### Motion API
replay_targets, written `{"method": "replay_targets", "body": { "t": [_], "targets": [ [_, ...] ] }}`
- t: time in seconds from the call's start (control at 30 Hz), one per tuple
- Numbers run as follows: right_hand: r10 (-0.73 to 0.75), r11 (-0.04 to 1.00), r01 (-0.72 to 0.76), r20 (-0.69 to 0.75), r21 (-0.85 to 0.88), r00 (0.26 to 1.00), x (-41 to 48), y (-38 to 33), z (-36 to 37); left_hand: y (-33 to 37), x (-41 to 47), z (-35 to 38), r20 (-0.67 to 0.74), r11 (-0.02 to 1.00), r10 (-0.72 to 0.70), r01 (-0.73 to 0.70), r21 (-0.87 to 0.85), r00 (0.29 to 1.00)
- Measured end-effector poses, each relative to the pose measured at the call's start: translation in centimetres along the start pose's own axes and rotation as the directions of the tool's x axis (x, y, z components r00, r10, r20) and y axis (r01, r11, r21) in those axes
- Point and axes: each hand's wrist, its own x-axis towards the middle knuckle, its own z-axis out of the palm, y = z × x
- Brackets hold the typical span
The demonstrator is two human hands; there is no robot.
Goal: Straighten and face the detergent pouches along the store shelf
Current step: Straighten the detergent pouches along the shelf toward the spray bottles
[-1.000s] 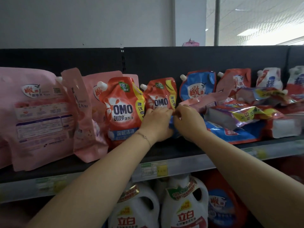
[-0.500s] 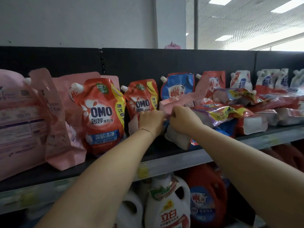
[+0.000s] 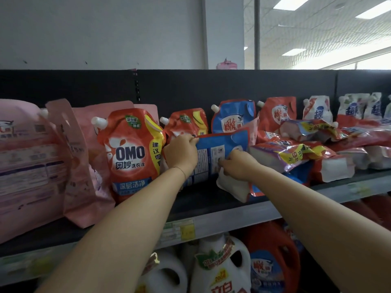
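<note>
A blue detergent pouch (image 3: 213,149) stands nearly upright at the shelf's middle, its printed back facing me. My left hand (image 3: 181,152) grips its upper left edge and my right hand (image 3: 237,164) pinches its lower right part. To the left stands a red OMO pouch (image 3: 132,153), with a second OMO pouch (image 3: 186,123) partly hidden behind my left hand. Behind the held pouch stands another blue pouch (image 3: 232,116). A white and red pouch (image 3: 234,187) lies flat under my right hand.
Pink pouches (image 3: 31,161) fill the shelf's left end. To the right, several pouches (image 3: 296,153) lie toppled in a pile, with upright ones (image 3: 277,112) behind them. The shelf edge (image 3: 232,216) carries price tags. Detergent jugs (image 3: 220,269) stand on the shelf below.
Both hands have lifted the blue pouch out of the toppled pile and stood it up, its back now facing me. The view has shifted slightly rightward.
</note>
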Motion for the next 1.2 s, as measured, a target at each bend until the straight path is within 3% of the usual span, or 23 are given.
{"method": "replay_targets", "body": {
  "t": [0.2, 0.4, 0.47, 0.57, 0.63, 0.73, 0.87, 1.03, 1.13, 1.2],
  "targets": [
    [0.04, 0.997, -0.035, 0.077, -0.065, 0.996, 1.0, -0.5, 0.4, 0.7, 0.6, -1.2, -0.08, 0.932, -0.216, 0.181, -0.314, 0.973],
    [0.116, 0.993, -0.113, 0.138, -0.034, 0.984, 0.5, -3.3, 1.7, 1.4, -0.8, -0.9, -0.15, 0.91, -0.253, 0.182, -0.371, 0.956],
    [0.065, 0.988, -0.081, 0.123, 0.128, 0.99, 0.5, -3.8, 2.5, 1.4, -1.2, -1.0, -0.173, 0.902, -0.255, 0.169, -0.397, 0.951],
    [-0.012, 0.903, -0.039, 0.116, 0.428, 0.993, 1.3, -4.0, 2.9, 1.0, -2.0, -1.6, -0.171, 0.87, -0.272, 0.166, -0.465, 0.947],
    [-0.092, 0.904, 0.038, 0.107, 0.426, 0.99, 1.9, -4.2, 2.6, 0.4, -2.9, -1.9, -0.176, 0.868, -0.276, 0.167, -0.467, 0.945],
    [-0.238, 0.946, 0.196, 0.14, 0.26, 0.961, 2.5, -3.9, 2.7, -0.7, -4.6, -1.7, -0.163, 0.88, -0.287, 0.192, -0.435, 0.944],
    [-0.373, 0.921, 0.362, 0.062, 0.143, 0.926, 2.5, -4.0, 4.0, -1.2, -6.2, -1.3, -0.109, 0.909, -0.209, 0.152, -0.388, 0.972],
    [-0.195, 0.922, 0.261, -0.238, 0.287, 0.951, 2.7, -4.9, 6.4, -1.1, -7.3, -1.9, -0.174, 0.944, -0.083, 0.021, -0.33, 0.981],
    [-0.206, 0.943, 0.233, -0.134, 0.236, 0.969, 2.1, -5.3, 6.8, -1.2, -7.4, -2.5, -0.292, 0.977, 0.098, -0.147, -0.153, 0.951],
    [-0.233, 0.949, 0.243, -0.071, 0.199, 0.97, 2.0, -5.0, 5.8, -1.1, -7.2, -2.7, -0.296, 0.972, 0.202, -0.229, -0.059, 0.933]
  ]
}}
